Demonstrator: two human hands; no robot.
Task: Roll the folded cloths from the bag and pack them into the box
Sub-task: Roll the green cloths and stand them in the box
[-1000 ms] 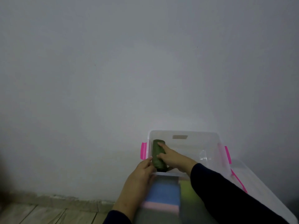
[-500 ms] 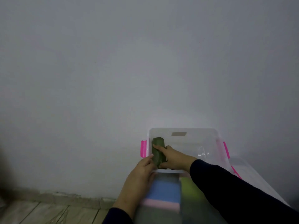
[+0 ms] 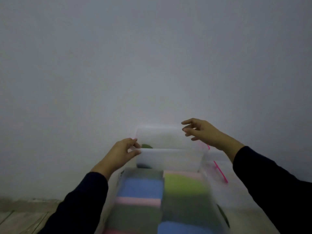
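Note:
The clear plastic box (image 3: 168, 151) stands against the wall, blurred by motion. A dark green rolled cloth (image 3: 146, 146) lies inside it at the left end, mostly hidden behind the near wall. My left hand (image 3: 119, 154) pinches the box's near-left rim corner between thumb and fingers. Above the far-right corner my right hand (image 3: 202, 132) hovers with loosely spread fingers, holding nothing. In front of the box, a clear bag (image 3: 211, 184) holds folded cloths: a blue one (image 3: 140, 188), a lime green one (image 3: 184, 183), plus pink and grey ones.
A grey wall (image 3: 152, 65) fills the view behind the box. A pink strip (image 3: 219, 171) shows on clear plastic to the right of the box. Wooden floor boards (image 3: 20, 220) lie at the lower left.
Both hands have left the green roll, which stays in the box. My right hand rose to the far-right corner; my left now pinches the near-left rim. The view has tilted down.

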